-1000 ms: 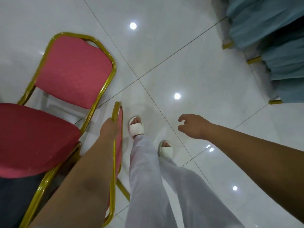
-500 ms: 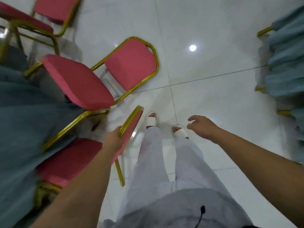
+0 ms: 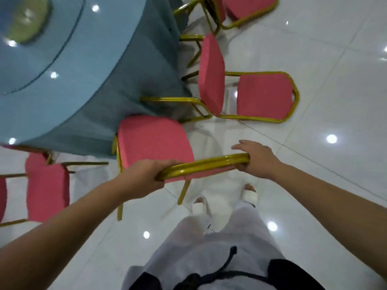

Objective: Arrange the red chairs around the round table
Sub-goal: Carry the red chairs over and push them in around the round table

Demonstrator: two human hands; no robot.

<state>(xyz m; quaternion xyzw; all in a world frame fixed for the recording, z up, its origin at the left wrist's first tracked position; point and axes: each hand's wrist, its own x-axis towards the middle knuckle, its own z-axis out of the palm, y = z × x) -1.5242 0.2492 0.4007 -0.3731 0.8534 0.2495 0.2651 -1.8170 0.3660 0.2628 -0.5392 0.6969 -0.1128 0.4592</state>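
Observation:
A red chair [image 3: 152, 141] with a gold frame stands in front of me, its seat facing the round table [image 3: 62, 65], which wears a blue-grey cloth. My left hand [image 3: 144, 176] grips the left end of the chair's gold top rail. My right hand [image 3: 254, 159] holds the rail's right end, thumb under it and fingers stretched over it. A second red chair [image 3: 211, 74] stands at the table's right. A third red chair [image 3: 47, 191] is at the left edge. Another red chair [image 3: 249, 7] shows at the top.
The floor [image 3: 314, 185] is glossy white tile with ceiling lights mirrored in it. My feet in white sandals [image 3: 201, 208] stand just behind the held chair. A yellow-green disc [image 3: 27, 21] lies on the tabletop's glass turntable.
The view has swung left onto the round table. My right hand, free before, now holds the chair's top rail beside my left hand, and the chair faces the table.

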